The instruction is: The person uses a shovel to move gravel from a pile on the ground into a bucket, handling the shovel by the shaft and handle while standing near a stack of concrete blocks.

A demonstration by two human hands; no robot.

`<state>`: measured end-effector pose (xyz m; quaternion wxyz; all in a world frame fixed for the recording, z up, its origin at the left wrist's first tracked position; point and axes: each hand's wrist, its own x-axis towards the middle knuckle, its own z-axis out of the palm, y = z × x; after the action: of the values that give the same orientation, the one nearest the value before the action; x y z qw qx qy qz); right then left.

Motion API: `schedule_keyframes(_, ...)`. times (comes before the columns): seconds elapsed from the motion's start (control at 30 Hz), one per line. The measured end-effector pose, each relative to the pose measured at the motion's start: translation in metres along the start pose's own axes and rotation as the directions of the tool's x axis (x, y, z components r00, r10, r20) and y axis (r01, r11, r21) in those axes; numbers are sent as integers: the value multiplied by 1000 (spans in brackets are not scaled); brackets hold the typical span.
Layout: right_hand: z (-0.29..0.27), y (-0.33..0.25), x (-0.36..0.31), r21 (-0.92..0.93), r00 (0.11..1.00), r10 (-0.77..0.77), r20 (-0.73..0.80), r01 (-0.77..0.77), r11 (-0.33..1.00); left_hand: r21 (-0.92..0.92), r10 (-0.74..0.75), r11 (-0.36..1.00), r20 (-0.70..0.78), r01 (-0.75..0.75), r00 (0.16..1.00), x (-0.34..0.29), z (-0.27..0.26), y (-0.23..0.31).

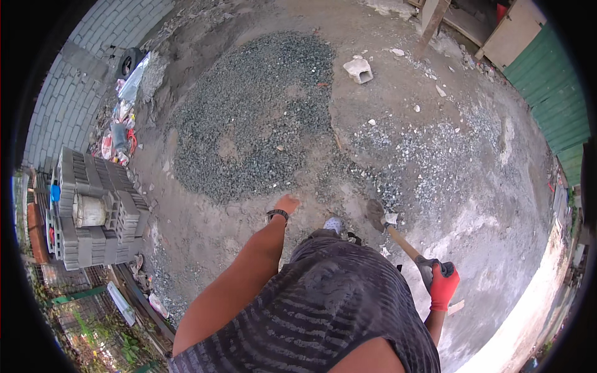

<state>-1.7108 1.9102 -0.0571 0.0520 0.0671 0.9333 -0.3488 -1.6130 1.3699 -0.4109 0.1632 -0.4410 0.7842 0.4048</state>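
Note:
My right hand (444, 289), in a red glove with dark fingertips, is closed around the dark grip of a shovel (403, 242). Its wooden shaft slants forward and left to a dirt-coloured blade (375, 214), which rests on the ground by loose gravel. My bare left hand (287, 204), with a dark watch (278, 214) at the wrist, hangs out in front over the dirt near the close edge of a grey gravel pile (261, 118). Its fingers are too small and foreshortened to make out. A light-coloured shoe (333, 224) shows between the hands.
Stacked hollow concrete blocks (93, 248) stand at left with a dirty white bucket (89, 210). Litter (119, 138) and a tire (129, 63) lie along a block wall (65, 105). One broken block (358, 69) sits beyond the gravel. Green metal sheeting (553, 93) stands far right.

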Motion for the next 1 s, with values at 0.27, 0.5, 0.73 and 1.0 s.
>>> schedule_keyframes(0.27, 6, -51, 86, 36, 963, -142, 228, 138, 990, -10, -174, 985, -3, 174, 985, -109, -63, -102)
schedule_keyframes(0.5, 24, -118, 109, -120, 782, -447, 434, 542, 832, -484, -340, 832, -56, 273, 939, -211, 9, -71)
schedule_keyframes(0.73, 26, -82, 102, -91, 624, -690, 367, 762, 641, -277, -146, 952, -51, 127, 988, -324, 91, -46)
schedule_keyframes(1.0, -1, -62, 97, -77, 591, -570, 570, 729, 680, -473, -311, 849, -87, 235, 947, -449, 146, -116)
